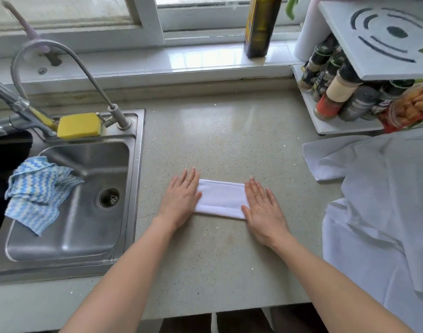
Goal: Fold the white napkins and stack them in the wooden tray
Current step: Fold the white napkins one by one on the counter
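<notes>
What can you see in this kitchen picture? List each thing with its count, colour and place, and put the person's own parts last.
folded napkin: one, white, flat on the counter between the hands
unfolded napkins: a pile, white, right end of the counter
counter: one, speckled beige
sink: one, steel, left
cloth: one, blue and white zigzag, over the sink's left edge
sponge: one, yellow, behind the basin
taps: two, metal, behind the sink
bottle: one, dark, on the windowsill
spice jars: several, mixed colours, white rack, far right
wooden tray: none in view
left hand: flat on the napkin's left end
right hand: flat on its right end
</notes>
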A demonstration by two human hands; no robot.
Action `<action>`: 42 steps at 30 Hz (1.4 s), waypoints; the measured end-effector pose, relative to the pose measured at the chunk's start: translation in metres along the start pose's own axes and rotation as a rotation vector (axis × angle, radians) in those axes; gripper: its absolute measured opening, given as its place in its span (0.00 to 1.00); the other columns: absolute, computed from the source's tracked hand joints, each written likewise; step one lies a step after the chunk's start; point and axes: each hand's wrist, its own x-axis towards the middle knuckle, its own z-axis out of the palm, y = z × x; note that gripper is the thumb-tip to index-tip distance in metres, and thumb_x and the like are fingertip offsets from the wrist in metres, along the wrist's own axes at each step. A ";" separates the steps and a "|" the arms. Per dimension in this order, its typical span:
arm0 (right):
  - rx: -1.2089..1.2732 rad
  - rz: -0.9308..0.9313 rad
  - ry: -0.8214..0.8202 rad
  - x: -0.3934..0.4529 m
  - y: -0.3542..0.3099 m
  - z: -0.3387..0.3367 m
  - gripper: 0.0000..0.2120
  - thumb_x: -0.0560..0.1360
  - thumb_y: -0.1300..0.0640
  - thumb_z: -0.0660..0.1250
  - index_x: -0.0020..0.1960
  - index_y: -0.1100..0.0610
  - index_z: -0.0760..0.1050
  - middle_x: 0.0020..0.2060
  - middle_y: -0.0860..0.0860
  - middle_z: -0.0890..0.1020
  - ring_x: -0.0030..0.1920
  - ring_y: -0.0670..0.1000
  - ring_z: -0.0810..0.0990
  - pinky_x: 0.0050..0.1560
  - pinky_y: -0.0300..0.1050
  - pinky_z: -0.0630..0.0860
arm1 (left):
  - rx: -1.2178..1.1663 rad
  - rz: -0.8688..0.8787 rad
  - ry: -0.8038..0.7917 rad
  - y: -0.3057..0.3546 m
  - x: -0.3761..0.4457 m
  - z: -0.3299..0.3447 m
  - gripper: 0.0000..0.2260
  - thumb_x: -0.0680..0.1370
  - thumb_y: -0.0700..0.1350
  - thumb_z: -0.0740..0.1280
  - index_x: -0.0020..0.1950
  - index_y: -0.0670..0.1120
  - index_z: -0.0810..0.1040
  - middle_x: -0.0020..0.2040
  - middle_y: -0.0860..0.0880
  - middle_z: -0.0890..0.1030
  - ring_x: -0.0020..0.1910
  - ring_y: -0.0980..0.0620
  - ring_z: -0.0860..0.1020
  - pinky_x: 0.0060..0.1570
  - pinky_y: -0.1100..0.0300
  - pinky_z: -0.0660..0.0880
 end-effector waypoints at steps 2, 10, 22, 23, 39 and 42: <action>-0.026 -0.048 0.020 0.009 -0.001 -0.009 0.26 0.83 0.55 0.47 0.78 0.59 0.43 0.78 0.55 0.47 0.77 0.52 0.45 0.74 0.45 0.40 | -0.076 -0.019 0.073 0.001 0.002 -0.011 0.20 0.81 0.50 0.60 0.72 0.44 0.67 0.73 0.45 0.66 0.70 0.45 0.65 0.67 0.53 0.63; -0.096 -0.131 -0.211 0.069 -0.011 -0.065 0.11 0.77 0.69 0.54 0.56 0.63 0.70 0.56 0.63 0.77 0.56 0.62 0.76 0.52 0.50 0.72 | -0.204 -0.300 -0.195 0.028 0.000 -0.037 0.09 0.78 0.44 0.61 0.56 0.43 0.75 0.60 0.42 0.74 0.59 0.42 0.74 0.54 0.51 0.72; 0.005 -0.607 -0.361 -0.012 -0.240 -0.056 0.14 0.69 0.67 0.61 0.31 0.54 0.60 0.42 0.62 0.81 0.45 0.61 0.81 0.31 0.42 0.70 | -0.804 -0.803 0.264 -0.068 -0.277 -0.066 0.08 0.73 0.35 0.67 0.37 0.47 0.74 0.33 0.48 0.77 0.36 0.48 0.78 0.40 0.55 0.77; 0.002 -0.668 -0.375 -0.030 -0.275 -0.053 0.14 0.69 0.68 0.61 0.31 0.55 0.61 0.39 0.60 0.80 0.42 0.59 0.81 0.26 0.38 0.69 | -0.844 -0.858 0.336 -0.079 -0.320 -0.060 0.06 0.74 0.36 0.68 0.39 0.45 0.76 0.32 0.48 0.76 0.34 0.49 0.79 0.40 0.55 0.77; -0.016 -1.486 -0.453 -0.472 -0.715 0.071 0.07 0.74 0.68 0.59 0.47 0.63 0.75 0.42 0.60 0.81 0.45 0.60 0.80 0.45 0.50 0.77 | -1.111 -1.635 1.422 -0.085 -0.938 0.056 0.04 0.77 0.36 0.67 0.46 0.42 0.74 0.37 0.48 0.64 0.36 0.54 0.69 0.40 0.58 0.82; -0.090 -1.613 -0.492 -0.511 -0.770 0.098 0.05 0.74 0.67 0.60 0.47 0.60 0.73 0.44 0.60 0.81 0.46 0.60 0.80 0.49 0.52 0.77 | -1.141 -1.756 1.510 -0.096 -0.989 0.078 0.18 0.78 0.37 0.66 0.32 0.44 0.62 0.33 0.49 0.58 0.32 0.54 0.66 0.48 0.50 0.80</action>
